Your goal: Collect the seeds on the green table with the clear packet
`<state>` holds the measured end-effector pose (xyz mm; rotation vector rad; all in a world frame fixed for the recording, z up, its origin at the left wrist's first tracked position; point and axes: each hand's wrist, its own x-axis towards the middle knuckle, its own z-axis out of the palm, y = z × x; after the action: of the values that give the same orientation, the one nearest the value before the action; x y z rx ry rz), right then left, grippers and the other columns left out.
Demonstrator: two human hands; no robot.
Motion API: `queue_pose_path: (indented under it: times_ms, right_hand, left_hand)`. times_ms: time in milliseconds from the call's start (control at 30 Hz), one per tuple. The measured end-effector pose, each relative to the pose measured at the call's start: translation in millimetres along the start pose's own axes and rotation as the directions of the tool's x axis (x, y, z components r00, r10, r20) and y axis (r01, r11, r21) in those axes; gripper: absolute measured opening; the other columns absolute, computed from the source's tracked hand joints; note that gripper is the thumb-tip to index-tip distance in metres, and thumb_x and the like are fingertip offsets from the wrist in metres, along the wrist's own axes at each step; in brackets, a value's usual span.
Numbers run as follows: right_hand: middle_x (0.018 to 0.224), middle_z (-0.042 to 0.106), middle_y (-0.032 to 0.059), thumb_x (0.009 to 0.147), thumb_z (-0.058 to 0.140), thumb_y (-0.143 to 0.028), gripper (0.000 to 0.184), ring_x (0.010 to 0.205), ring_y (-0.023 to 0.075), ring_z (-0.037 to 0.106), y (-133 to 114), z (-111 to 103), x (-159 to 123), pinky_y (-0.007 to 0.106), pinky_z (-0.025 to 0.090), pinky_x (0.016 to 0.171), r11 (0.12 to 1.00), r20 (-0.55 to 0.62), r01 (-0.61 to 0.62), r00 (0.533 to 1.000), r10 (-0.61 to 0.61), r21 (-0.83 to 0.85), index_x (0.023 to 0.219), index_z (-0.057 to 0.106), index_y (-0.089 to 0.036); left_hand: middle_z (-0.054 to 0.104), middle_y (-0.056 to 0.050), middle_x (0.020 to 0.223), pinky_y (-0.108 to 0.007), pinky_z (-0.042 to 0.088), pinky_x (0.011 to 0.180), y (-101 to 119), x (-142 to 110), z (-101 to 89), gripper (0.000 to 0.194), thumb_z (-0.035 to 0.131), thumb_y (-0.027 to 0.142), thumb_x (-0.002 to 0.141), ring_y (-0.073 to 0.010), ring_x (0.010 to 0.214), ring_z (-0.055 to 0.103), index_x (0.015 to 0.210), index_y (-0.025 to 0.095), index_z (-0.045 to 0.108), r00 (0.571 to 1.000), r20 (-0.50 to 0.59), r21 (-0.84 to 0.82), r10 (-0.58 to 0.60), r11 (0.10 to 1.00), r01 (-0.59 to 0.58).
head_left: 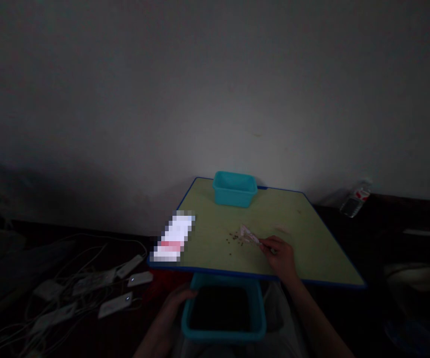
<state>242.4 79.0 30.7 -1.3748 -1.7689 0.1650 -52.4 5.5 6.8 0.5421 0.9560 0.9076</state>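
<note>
Plain wall [237, 114] in dim light behind a pale green table [207, 233] with blue edging. Looks partway along: dark bits [236, 237] loose on the tabletop, not gathered; dark contents [220, 308] already in the near bin [222, 335], kind too dark to tell. Far bin [233, 199] upright at the back of the table, no contents made out. Right hand [282, 256] nearly closed, thumb and fingers pinching one end of a crumpled pale packet [249, 235], perhaps plastic, other end just beside the bits, right of table centre. Left hand [177, 301] at the left rim of the near bin, below the table's near edge and over the lap; touching, but finger closure lost in shadow, cannot tell how firm. Blurred bright screen [173, 236] at left table edge
</note>
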Motion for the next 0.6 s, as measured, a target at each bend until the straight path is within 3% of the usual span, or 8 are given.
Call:
queue_pose_path:
  times_ms: [333,500,600]
  right_hand:
    - [0.076,0.064,0.0031,0.074,0.055,-0.022,0.017,0.065,0.0143,0.057,1.1,-2.3,-2.7,0.025,0.045,0.058,1.0,0.017,0.014,1.0,-0.014,0.012,0.085,0.069,-0.024]
    - [0.076,0.063,0.0025,0.075,0.055,-0.021,0.017,0.065,0.0138,0.057,-0.1,-3.0,-3.1,0.024,0.044,0.057,1.0,0.04,0.0,0.999,0.0,0.013,0.085,0.069,-0.023]
    - [0.075,0.063,0.0028,0.075,0.055,-0.021,0.017,0.067,0.0143,0.057,0.4,-3.8,-3.6,0.025,0.044,0.057,1.0,0.053,0.003,0.999,-0.004,0.021,0.084,0.069,-0.023]
  left_hand:
    - [0.072,-0.006,0.075,-0.034,0.047,0.067,4.2,-1.7,4.2,0.02,0.057,0.017,0.066,-0.0234,0.071,0.066,0.085,0.016,0.064,0.999,-0.034,-0.038,-0.028,0.999,0.027]
    - [0.073,-0.006,0.075,-0.034,0.048,0.068,7.2,-5.3,6.0,0.02,0.055,0.016,0.069,-0.0237,0.072,0.066,0.087,0.016,0.064,0.999,0.04,-0.039,-0.018,0.999,0.02]
    - [0.073,-0.006,0.079,-0.036,0.047,0.071,7.0,-3.6,5.0,0.022,0.055,0.017,0.069,-0.0244,0.075,0.066,0.089,0.016,0.064,1.0,0.024,-0.034,-0.009,0.999,0.01]
